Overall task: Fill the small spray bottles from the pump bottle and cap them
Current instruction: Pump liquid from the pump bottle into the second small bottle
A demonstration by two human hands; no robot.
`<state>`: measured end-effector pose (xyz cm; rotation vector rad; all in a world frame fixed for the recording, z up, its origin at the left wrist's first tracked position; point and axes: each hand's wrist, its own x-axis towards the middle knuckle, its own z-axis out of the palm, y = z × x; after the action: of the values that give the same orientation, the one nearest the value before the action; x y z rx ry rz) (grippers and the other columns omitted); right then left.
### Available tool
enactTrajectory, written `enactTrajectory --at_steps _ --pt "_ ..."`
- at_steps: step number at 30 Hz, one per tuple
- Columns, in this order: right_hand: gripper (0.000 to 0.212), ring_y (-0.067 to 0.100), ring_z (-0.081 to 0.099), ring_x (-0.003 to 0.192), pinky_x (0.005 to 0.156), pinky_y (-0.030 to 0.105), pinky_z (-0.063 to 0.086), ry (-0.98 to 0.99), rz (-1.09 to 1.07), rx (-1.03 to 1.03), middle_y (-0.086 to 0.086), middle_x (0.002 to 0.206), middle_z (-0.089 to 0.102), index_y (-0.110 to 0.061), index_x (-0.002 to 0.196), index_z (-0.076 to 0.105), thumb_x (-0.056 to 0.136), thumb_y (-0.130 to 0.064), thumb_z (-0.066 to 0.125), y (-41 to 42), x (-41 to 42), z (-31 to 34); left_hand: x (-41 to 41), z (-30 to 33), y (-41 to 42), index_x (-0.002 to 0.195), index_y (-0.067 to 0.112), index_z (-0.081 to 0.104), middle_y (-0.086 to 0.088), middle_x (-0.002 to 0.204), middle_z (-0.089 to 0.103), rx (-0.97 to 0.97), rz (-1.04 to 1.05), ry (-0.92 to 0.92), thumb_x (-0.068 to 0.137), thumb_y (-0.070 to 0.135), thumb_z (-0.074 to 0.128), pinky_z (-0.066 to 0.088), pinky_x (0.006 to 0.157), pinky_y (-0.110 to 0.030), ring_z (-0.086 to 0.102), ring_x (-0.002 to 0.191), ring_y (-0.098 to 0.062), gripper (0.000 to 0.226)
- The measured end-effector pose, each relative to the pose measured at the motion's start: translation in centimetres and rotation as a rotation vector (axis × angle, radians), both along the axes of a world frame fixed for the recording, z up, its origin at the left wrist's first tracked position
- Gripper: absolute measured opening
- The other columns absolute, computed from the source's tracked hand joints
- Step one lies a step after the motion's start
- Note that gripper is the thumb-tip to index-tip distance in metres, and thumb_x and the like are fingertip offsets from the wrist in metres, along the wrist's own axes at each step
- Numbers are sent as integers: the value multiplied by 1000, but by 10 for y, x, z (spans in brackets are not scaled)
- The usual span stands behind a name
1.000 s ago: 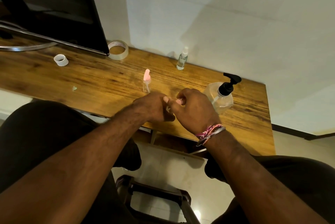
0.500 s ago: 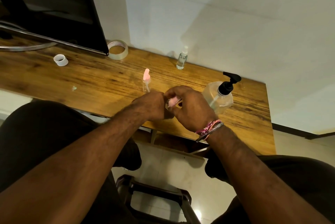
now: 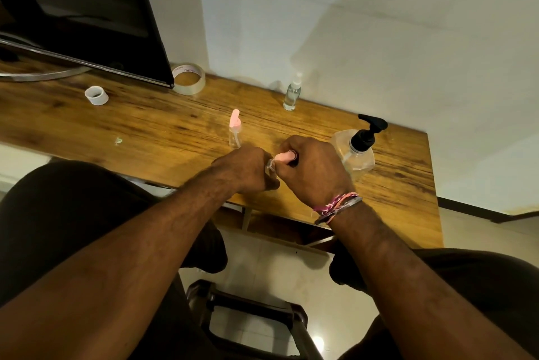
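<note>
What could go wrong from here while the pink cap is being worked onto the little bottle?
The left hand hides the small bottle, so a crooked pink cap could go unnoticed and leak. The right hand sits close to the pump bottle; a slip might knock it. The pink-capped bottle standing just beyond the left hand could tip.

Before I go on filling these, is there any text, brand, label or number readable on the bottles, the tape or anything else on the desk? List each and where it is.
Tape roll: faint print on the inner core, too blurred to read.
Pump bottle: no label visible.
Pink-capped spray bottle standing on the desk: no text visible.
White-capped spray bottle by the wall: no text visible.
Bottle held in the left hand and right hand: mostly hidden, nothing readable.
</note>
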<state>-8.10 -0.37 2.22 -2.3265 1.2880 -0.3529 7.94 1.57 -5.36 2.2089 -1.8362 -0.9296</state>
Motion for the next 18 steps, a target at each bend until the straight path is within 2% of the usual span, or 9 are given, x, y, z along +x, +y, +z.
enactTrajectory --at_steps 4,8,13,18 --pt "16 8 67 84 66 22 51 -101 -43 41 -8 96 74 -23 103 75 88 -28 76 -4 -7 2 0 2 -1 87 31 70 6 80 71 -4 34 19 82 44 76 63 74 -39 69 75 -13 15" --pt "14 -1 67 79 61 12 51 -223 -97 -36 -12 90 72 -24 103 75 89 -26 75 -1 -9 7 0 2 -3 81 31 67 7 80 71 -33 140 55 85 48 74 55 65 -31 67 74 -11 19" --pt "11 -2 68 78 66 18 56 -375 -152 -114 -11 88 72 -21 103 72 93 -26 75 4 -9 13 -3 4 -5 83 28 69 6 78 69 -87 210 110 89 54 68 53 65 -30 66 75 -12 27" --pt "17 1 69 78 67 15 55 -462 -179 -164 -11 86 71 -19 101 72 90 -31 79 8 -12 22 -3 2 -6 82 27 68 6 75 70 -102 265 142 87 58 69 45 59 -27 67 72 -13 31"
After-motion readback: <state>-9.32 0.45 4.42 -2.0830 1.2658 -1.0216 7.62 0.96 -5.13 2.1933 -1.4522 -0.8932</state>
